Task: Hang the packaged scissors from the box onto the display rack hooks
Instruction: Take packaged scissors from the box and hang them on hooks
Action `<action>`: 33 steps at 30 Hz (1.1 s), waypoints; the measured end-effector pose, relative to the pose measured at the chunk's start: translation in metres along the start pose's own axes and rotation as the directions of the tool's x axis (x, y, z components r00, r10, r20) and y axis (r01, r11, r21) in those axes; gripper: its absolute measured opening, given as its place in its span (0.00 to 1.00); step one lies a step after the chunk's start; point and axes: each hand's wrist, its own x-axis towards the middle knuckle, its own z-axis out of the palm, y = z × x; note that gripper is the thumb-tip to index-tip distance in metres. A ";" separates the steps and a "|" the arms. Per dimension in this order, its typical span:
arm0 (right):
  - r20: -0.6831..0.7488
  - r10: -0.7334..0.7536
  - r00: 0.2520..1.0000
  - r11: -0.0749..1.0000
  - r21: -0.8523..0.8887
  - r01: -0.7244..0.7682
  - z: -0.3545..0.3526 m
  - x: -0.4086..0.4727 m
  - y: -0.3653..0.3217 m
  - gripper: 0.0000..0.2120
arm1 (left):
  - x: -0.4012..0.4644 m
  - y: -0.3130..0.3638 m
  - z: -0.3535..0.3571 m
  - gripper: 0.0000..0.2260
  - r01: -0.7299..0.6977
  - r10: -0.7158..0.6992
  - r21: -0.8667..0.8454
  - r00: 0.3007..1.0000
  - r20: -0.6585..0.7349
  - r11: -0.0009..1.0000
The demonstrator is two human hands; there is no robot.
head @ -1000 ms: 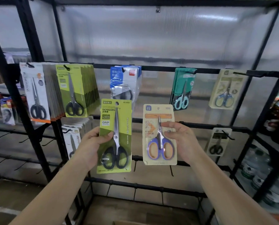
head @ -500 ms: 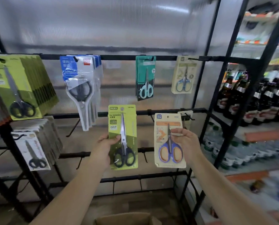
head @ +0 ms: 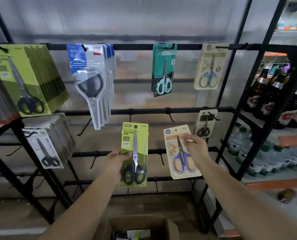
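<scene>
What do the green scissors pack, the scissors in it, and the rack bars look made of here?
Green scissors pack: printed card, matte, apparently; flat with a punched hang hole. Any clear blister over it can't be told.
Its scissors: bright, reflective blades, likely steel; black handles look like moulded plastic.
Rack bars: probably black-painted metal, judging by the thin rigid sections carrying wire hooks.

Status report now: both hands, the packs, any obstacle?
Left hand holds green scissors pack. Right hand pinches beige scissors pack. Neither hung yet. Nothing blocking hooks.
</scene>
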 end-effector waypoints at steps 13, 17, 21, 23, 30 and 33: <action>-0.061 0.102 0.993 0.995 -0.002 -0.102 0.027 0.066 -0.001 0.06 | 0.039 0.002 0.013 0.06 0.004 -0.004 0.013 1.000 0.009 1.000; -0.027 0.132 0.991 0.991 0.010 -0.132 0.033 0.075 0.012 0.07 | 0.044 0.006 0.018 0.06 0.004 -0.004 -0.008 1.000 0.007 1.000; -0.055 0.120 0.991 0.993 0.022 -0.119 0.041 0.087 0.014 0.07 | 0.045 0.009 0.020 0.08 -0.005 0.006 -0.018 1.000 0.015 1.000; -0.073 0.089 0.993 0.996 0.025 -0.087 0.047 0.092 0.011 0.08 | 0.047 0.010 0.019 0.10 -0.013 0.013 -0.012 0.999 0.031 1.000; 0.012 0.012 1.000 0.958 -0.286 -0.008 0.065 0.116 -0.007 0.10 | 0.046 0.015 0.018 0.07 -0.022 0.023 -0.032 0.999 0.031 0.999; 0.080 0.127 0.989 0.948 -0.303 -0.097 0.069 0.127 -0.006 0.08 | 0.047 0.014 0.017 0.08 -0.007 0.007 -0.034 1.000 -0.005 0.999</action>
